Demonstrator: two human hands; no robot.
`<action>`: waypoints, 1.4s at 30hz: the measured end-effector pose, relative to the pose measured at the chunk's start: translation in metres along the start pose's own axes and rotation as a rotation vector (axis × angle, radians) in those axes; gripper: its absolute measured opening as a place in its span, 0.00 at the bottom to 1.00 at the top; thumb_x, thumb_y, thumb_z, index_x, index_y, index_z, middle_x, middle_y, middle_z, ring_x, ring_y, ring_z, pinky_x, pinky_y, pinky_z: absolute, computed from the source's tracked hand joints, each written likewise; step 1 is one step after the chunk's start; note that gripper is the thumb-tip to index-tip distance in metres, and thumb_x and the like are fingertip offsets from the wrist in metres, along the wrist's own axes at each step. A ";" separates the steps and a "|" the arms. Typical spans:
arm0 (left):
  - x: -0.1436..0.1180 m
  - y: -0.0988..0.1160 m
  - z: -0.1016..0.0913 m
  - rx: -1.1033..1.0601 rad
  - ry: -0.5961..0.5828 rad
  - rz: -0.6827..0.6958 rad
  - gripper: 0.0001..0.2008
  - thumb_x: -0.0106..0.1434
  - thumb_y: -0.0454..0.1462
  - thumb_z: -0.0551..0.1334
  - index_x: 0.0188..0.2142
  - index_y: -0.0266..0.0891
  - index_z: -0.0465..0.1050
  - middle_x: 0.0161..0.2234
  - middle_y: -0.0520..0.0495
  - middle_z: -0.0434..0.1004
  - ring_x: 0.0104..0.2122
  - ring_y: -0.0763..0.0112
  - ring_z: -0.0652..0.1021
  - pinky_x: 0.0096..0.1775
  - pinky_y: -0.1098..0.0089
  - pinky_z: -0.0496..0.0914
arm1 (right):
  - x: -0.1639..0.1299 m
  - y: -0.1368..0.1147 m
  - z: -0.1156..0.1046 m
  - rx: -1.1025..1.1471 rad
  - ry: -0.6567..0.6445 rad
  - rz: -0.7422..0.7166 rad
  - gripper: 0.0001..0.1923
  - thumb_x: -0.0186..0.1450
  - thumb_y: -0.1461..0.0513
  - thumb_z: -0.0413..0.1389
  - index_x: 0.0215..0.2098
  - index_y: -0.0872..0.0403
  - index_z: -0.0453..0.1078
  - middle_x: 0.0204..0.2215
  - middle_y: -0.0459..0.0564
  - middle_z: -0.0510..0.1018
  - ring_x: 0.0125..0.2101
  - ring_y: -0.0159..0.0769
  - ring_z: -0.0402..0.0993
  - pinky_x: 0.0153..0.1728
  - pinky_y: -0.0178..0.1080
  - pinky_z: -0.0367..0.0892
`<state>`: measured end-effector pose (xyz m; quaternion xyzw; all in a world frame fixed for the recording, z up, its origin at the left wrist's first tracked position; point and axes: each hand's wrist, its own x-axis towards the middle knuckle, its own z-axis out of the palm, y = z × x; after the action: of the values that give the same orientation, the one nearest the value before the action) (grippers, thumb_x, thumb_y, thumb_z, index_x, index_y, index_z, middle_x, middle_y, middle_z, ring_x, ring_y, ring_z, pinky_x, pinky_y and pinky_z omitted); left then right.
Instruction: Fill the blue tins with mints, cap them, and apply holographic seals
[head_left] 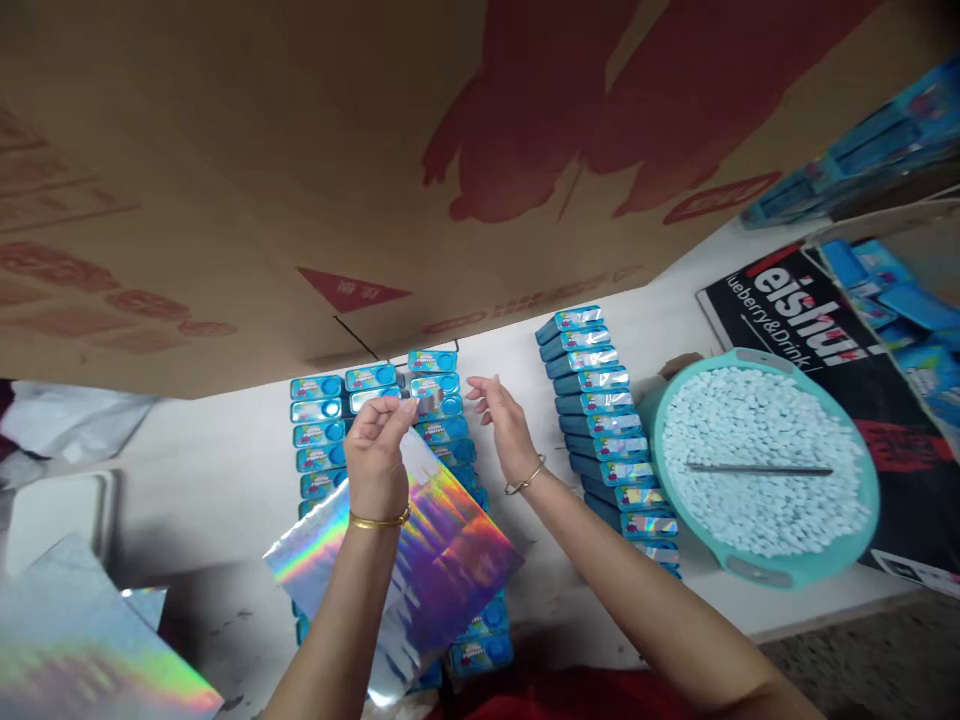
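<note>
My left hand (379,450) pinches a small shiny clear sticker (430,403) between thumb and forefinger, above rows of small blue boxes (319,435) with printed tops. To its right my right hand (504,425) hangs in the air, fingers apart, holding nothing. Beneath my left wrist and forearm, a rainbow-shiny holographic sheet (457,545) lies over part of the rows and hides some boxes. Another column of blue boxes (600,400) stands right of my right hand; shiny strips show on their ends.
A large cardboard carton (300,180) walls off the back. At right stand a turquoise basin (862,500) of small pale pellets with a thin dark rod (757,469) on top, and a black printed carton (802,310) with blue boxes. More holographic sheets (90,640) lie at left.
</note>
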<state>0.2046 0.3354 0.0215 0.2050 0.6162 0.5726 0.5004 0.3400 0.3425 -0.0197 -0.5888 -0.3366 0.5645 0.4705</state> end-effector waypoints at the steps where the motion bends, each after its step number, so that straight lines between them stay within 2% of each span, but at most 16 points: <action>1: 0.004 0.000 0.005 0.002 -0.015 0.007 0.13 0.46 0.39 0.71 0.26 0.38 0.71 0.23 0.55 0.71 0.25 0.77 0.71 0.33 0.73 0.66 | 0.005 -0.001 -0.002 0.028 -0.034 0.031 0.28 0.62 0.39 0.47 0.36 0.52 0.74 0.32 0.50 0.75 0.31 0.35 0.69 0.32 0.37 0.65; 4: 0.017 -0.005 0.017 0.057 -0.014 0.017 0.12 0.45 0.40 0.71 0.26 0.38 0.71 0.23 0.54 0.71 0.25 0.77 0.71 0.32 0.73 0.66 | 0.016 0.000 -0.002 0.099 -0.107 0.065 0.21 0.58 0.43 0.56 0.29 0.52 0.72 0.27 0.46 0.74 0.29 0.33 0.67 0.31 0.36 0.65; 6: 0.028 -0.014 0.020 0.111 -0.004 0.017 0.12 0.45 0.40 0.71 0.25 0.37 0.71 0.23 0.54 0.71 0.25 0.76 0.71 0.33 0.73 0.66 | 0.023 0.002 0.000 0.119 -0.080 0.048 0.17 0.56 0.47 0.61 0.25 0.52 0.69 0.23 0.43 0.71 0.26 0.31 0.65 0.30 0.35 0.63; 8: 0.042 -0.024 0.022 0.171 0.003 0.040 0.12 0.46 0.40 0.70 0.25 0.37 0.71 0.23 0.54 0.71 0.26 0.76 0.71 0.33 0.72 0.66 | 0.031 0.006 0.002 0.097 -0.040 0.003 0.17 0.57 0.49 0.60 0.23 0.53 0.66 0.21 0.41 0.68 0.24 0.29 0.62 0.29 0.34 0.62; 10: 0.056 -0.033 0.023 0.260 0.014 0.119 0.10 0.48 0.40 0.69 0.26 0.37 0.71 0.24 0.54 0.71 0.26 0.76 0.70 0.33 0.72 0.65 | 0.042 0.011 0.003 0.004 0.003 -0.085 0.16 0.60 0.52 0.58 0.23 0.53 0.66 0.20 0.41 0.66 0.24 0.29 0.61 0.29 0.34 0.60; 14: 0.081 -0.044 0.026 0.558 0.031 0.377 0.06 0.52 0.38 0.66 0.25 0.39 0.71 0.27 0.52 0.70 0.30 0.72 0.71 0.37 0.70 0.66 | 0.064 0.025 0.003 -0.267 0.082 -0.272 0.14 0.63 0.56 0.55 0.21 0.53 0.65 0.21 0.43 0.67 0.26 0.31 0.61 0.32 0.35 0.60; 17: 0.090 -0.047 0.029 0.768 0.067 0.480 0.05 0.53 0.37 0.65 0.24 0.40 0.71 0.31 0.50 0.71 0.37 0.67 0.72 0.45 0.65 0.65 | 0.074 0.035 0.002 -0.415 0.099 -0.310 0.14 0.64 0.58 0.54 0.22 0.52 0.66 0.23 0.44 0.70 0.27 0.32 0.64 0.34 0.36 0.60; 20: 0.090 -0.051 0.030 0.916 0.106 0.484 0.05 0.55 0.37 0.64 0.25 0.40 0.72 0.35 0.49 0.72 0.41 0.63 0.72 0.50 0.60 0.61 | 0.079 0.042 0.001 -0.493 0.095 -0.319 0.13 0.64 0.58 0.53 0.22 0.52 0.66 0.24 0.44 0.71 0.28 0.33 0.65 0.35 0.36 0.61; 26: 0.089 -0.054 0.035 1.129 0.119 0.460 0.04 0.56 0.38 0.65 0.29 0.40 0.74 0.40 0.45 0.73 0.45 0.56 0.71 0.49 0.55 0.58 | 0.085 0.057 0.001 -0.479 0.041 -0.278 0.13 0.65 0.57 0.53 0.25 0.52 0.69 0.24 0.44 0.72 0.29 0.33 0.67 0.36 0.36 0.62; 29: 0.087 -0.049 0.033 1.203 0.135 0.475 0.11 0.55 0.39 0.66 0.39 0.39 0.74 0.44 0.42 0.72 0.46 0.53 0.70 0.47 0.54 0.59 | 0.084 0.065 0.001 -0.422 0.056 -0.244 0.10 0.65 0.57 0.53 0.36 0.53 0.74 0.26 0.44 0.72 0.27 0.32 0.67 0.36 0.37 0.64; 31: 0.083 -0.047 0.028 1.262 0.098 0.531 0.12 0.58 0.37 0.63 0.43 0.41 0.75 0.46 0.41 0.72 0.47 0.52 0.70 0.47 0.53 0.58 | 0.080 0.068 0.000 -0.433 0.061 -0.284 0.15 0.66 0.59 0.51 0.48 0.53 0.73 0.30 0.46 0.72 0.30 0.34 0.68 0.37 0.38 0.64; 33: 0.078 -0.048 0.023 1.343 0.008 0.604 0.13 0.61 0.32 0.58 0.44 0.45 0.76 0.50 0.42 0.72 0.48 0.52 0.69 0.47 0.52 0.57 | 0.075 0.070 -0.002 -0.487 0.004 -0.358 0.20 0.68 0.62 0.46 0.54 0.52 0.71 0.33 0.48 0.72 0.35 0.36 0.69 0.40 0.39 0.64; 36: 0.072 -0.053 0.017 1.441 -0.129 0.658 0.20 0.61 0.28 0.55 0.47 0.48 0.75 0.57 0.43 0.69 0.52 0.49 0.67 0.47 0.50 0.56 | 0.069 0.072 -0.008 -0.601 -0.133 -0.419 0.25 0.68 0.66 0.42 0.59 0.50 0.67 0.36 0.50 0.72 0.39 0.38 0.68 0.42 0.41 0.63; 39: 0.073 -0.052 0.013 1.463 -0.222 0.671 0.20 0.62 0.29 0.54 0.49 0.47 0.74 0.59 0.43 0.67 0.54 0.47 0.66 0.48 0.48 0.56 | 0.068 0.073 -0.016 -0.829 -0.236 -0.406 0.28 0.65 0.70 0.43 0.62 0.50 0.64 0.40 0.53 0.73 0.41 0.42 0.67 0.42 0.44 0.62; 42: 0.070 -0.036 -0.004 1.363 -0.272 0.673 0.19 0.65 0.32 0.51 0.51 0.45 0.72 0.59 0.42 0.67 0.54 0.53 0.67 0.50 0.52 0.59 | 0.066 0.066 -0.025 -0.997 -0.215 -0.402 0.26 0.66 0.68 0.45 0.61 0.54 0.64 0.45 0.57 0.72 0.44 0.46 0.64 0.43 0.46 0.61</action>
<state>0.1832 0.3817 -0.0383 0.7128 0.6702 0.1576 0.1337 0.3648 0.3770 -0.1064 -0.6034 -0.7154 0.2927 0.1960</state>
